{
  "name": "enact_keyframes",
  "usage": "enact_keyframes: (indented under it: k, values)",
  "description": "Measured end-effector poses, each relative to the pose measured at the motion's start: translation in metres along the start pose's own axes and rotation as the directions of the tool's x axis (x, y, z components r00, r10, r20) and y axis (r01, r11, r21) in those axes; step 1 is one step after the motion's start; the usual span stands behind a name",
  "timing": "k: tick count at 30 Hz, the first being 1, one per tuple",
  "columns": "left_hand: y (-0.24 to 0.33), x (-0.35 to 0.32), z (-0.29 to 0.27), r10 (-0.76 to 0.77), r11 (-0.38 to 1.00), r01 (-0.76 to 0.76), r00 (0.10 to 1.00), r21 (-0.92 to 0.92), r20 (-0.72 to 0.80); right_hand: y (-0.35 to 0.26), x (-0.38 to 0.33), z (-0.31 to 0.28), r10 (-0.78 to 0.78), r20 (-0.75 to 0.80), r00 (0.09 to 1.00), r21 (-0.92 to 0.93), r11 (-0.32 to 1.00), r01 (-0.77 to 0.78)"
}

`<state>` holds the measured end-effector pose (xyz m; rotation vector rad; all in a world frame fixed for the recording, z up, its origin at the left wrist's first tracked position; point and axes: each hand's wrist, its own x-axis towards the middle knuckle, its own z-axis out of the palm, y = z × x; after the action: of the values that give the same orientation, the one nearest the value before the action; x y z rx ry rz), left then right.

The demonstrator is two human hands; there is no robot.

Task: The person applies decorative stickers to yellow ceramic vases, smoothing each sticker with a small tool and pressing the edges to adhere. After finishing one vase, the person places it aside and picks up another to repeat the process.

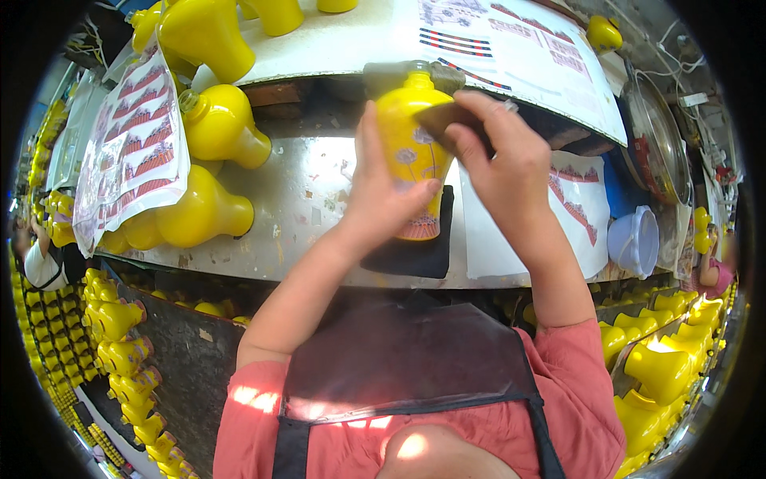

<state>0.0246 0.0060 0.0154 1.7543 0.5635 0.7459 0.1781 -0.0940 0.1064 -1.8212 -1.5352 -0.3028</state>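
Both hands are occupied: the left hand [377,185] grips the yellow bottle [411,152] round its 9 o'clock side, thumb laid across the lower body, while the right hand [504,153] pinches a flat dark scraper [439,121] against the shoulder at about 1 o'clock. The bottle sits straight ahead of the person, neck toward 12 o'clock, foot toward 6 over a black pad [435,259] on the metal worktop [299,188]; whether it stands or leans back is hard to tell. The step looks like smoothing a printed design down onto the curved surface. To do it well, the left hand should hold the bottle firmly without letting its thumb drag across the print, and turn it so that the part being worked faces the scraper. The edge is best kept nearly flat, with light, even strokes running from the middle of the design outward, easing off where the shoulder bends, since a hard corner there could crease or tear the print. As for looks, the bottle is glossy bright yellow, with a narrow neck, a full rounded shoulder and a body tapering toward the foot; pale purplish dandelion-like heads on thin stems decorate the front, and a reddish patterned band circles the base.
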Motion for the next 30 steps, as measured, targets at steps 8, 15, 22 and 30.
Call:
enact_keyframes:
  k: [8, 15, 22, 30]
  values:
    - [-0.005, 0.001, -0.016, 0.251, 0.945, -0.239, 0.968, 0.222, -0.024, 0.002, -0.009, -0.002, 0.447, 0.224, 0.866, 0.435, 0.750, -0.499]
    - [-0.009, 0.005, -0.006, 0.336, 0.919, -0.328, 0.942, 0.219, -0.003, -0.008, -0.033, 0.025, 0.465, 0.347, 0.814, 0.128, 0.837, -0.533]
    - [-0.010, 0.004, -0.005, 0.353, 0.901, -0.340, 0.936, 0.269, -0.002, 0.018, -0.048, 0.029, 0.412, 0.489, 0.769, 0.485, 0.604, -0.633]
    - [-0.006, 0.005, -0.006, 0.322, 0.903, -0.315, 0.946, 0.291, 0.022, 0.035, -0.052, 0.033, 0.325, 0.482, 0.814, 0.589, 0.567, -0.576]
